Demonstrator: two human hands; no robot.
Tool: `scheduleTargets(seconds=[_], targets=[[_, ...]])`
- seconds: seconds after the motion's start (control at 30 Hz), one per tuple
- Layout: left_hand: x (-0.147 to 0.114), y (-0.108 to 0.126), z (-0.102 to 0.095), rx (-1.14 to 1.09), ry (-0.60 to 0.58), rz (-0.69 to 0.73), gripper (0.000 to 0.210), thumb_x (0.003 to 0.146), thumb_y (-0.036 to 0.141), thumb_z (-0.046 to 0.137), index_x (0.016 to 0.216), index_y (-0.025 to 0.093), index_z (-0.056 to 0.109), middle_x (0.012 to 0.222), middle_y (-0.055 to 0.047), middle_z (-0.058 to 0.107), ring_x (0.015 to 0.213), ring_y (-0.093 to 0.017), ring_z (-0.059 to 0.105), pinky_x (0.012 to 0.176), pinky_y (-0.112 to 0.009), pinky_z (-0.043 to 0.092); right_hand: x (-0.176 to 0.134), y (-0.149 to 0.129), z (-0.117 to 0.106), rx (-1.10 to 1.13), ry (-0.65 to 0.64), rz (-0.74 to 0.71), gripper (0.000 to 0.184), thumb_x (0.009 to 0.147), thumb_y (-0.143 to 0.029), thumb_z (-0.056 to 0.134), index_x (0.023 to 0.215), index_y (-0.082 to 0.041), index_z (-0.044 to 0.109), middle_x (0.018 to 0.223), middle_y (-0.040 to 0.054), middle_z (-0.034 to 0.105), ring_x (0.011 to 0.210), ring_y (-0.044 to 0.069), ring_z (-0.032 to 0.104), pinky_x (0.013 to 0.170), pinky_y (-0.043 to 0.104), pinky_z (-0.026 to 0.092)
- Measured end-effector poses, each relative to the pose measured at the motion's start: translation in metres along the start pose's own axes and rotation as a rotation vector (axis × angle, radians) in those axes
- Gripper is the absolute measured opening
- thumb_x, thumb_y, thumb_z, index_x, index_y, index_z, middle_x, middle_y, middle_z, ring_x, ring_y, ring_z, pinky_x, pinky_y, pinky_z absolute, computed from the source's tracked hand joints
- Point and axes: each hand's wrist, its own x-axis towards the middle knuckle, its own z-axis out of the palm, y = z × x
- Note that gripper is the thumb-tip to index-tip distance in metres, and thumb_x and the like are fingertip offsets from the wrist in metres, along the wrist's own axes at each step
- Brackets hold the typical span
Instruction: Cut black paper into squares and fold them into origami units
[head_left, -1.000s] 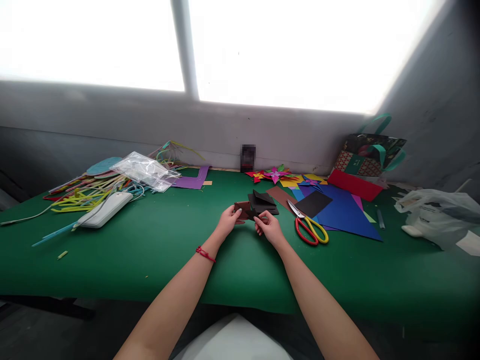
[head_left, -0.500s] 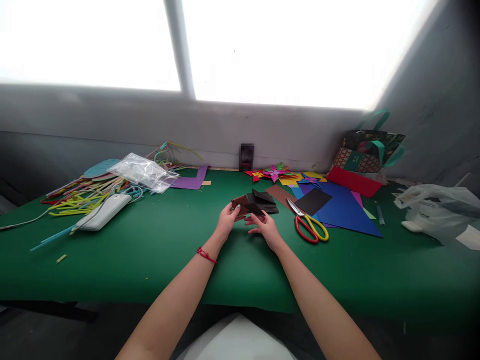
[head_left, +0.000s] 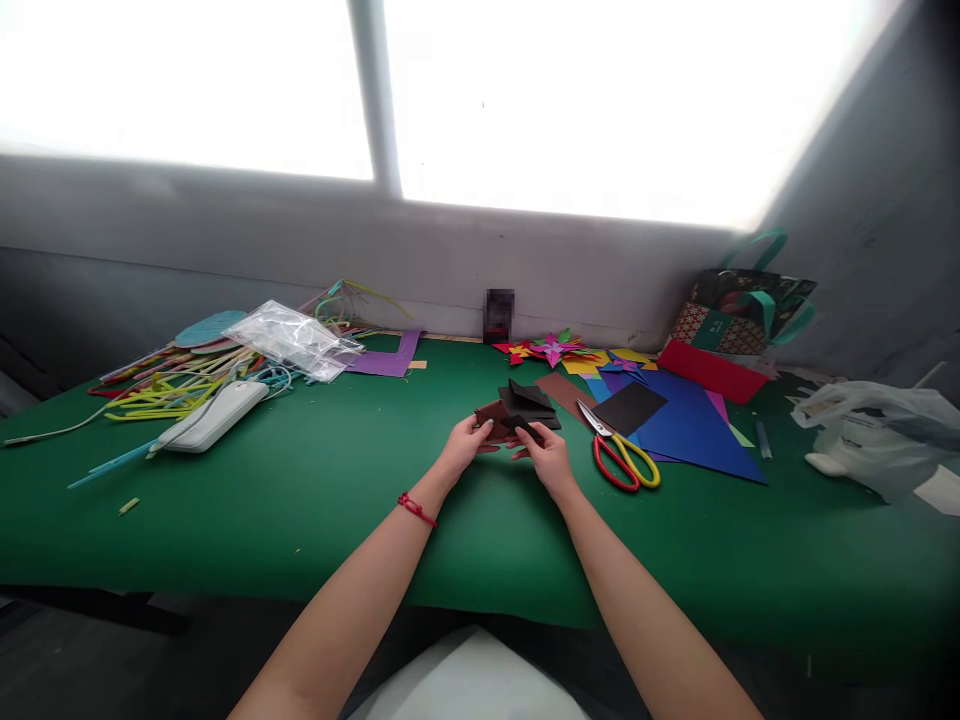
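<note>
Brown folded paper is pinched between the thumb and fingers of my left hand. My right hand grips a black folded paper at its right end, and the two pieces meet between my hands. Where they touch, I cannot tell whether one is tucked into the other. Just behind, more black folded papers lie on the green table. To the right rest scissors with one red and one yellow handle, beside a brown sheet and a black sheet.
Blue paper and a red case-like object lie to the right, near a plastic bag. Colourful paper flowers sit at the back. On the left are a white power strip, clear plastic and purple paper.
My right fingers, spread loosely before, have closed on the black folded paper. Both hands appear slightly lower and further right as the whole view has shifted a little.
</note>
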Motion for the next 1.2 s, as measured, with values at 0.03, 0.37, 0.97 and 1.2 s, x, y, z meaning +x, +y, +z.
scheduleTargets(seconds=[0.03,0.37,0.97,1.2], targets=[[0.0,-0.001,0.0,-0.003,-0.006,0.007,0.041,0.072,0.04,0.058,0.103,0.015,0.053,0.094,-0.01,0.066,0.084,-0.024,0.063,0.07,-0.034,0.051,0.0,0.0,0.0,-0.016,0.004,-0.004,0.025,0.069,-0.041,0.059,0.082,-0.019,0.06,0.069,0.0027,0.063,0.064,0.022,0.062,0.049,0.032,0.053],[-0.003,0.001,0.01,-0.103,0.0,-0.06,0.038,0.073,0.027,0.057,0.109,0.015,0.054,0.109,-0.014,0.059,0.086,-0.024,0.062,0.07,-0.033,0.051,-0.006,-0.005,-0.002,-0.257,0.06,-0.198,0.036,0.073,-0.02,0.042,0.101,-0.027,0.064,0.103,-0.0011,0.06,0.092,0.02,0.056,0.069,0.034,0.055],[0.0,0.005,0.001,-0.041,0.098,0.001,0.028,0.072,0.033,0.06,0.093,0.015,0.055,0.082,-0.009,0.067,0.07,-0.022,0.064,0.064,-0.036,0.052,0.006,0.004,-0.011,-0.015,0.149,0.102,0.038,0.077,-0.049,0.045,0.1,-0.021,0.056,0.077,0.0063,0.062,0.072,0.021,0.061,0.049,0.031,0.055],[-0.001,0.001,0.004,0.025,0.052,0.042,0.028,0.068,0.037,0.063,0.085,0.016,0.055,0.075,-0.008,0.067,0.066,-0.021,0.064,0.064,-0.037,0.052,0.002,0.002,-0.003,-0.041,-0.107,0.194,0.032,0.067,-0.053,0.057,0.071,-0.021,0.054,0.055,-0.0006,0.06,0.043,0.018,0.057,0.041,0.031,0.049]])
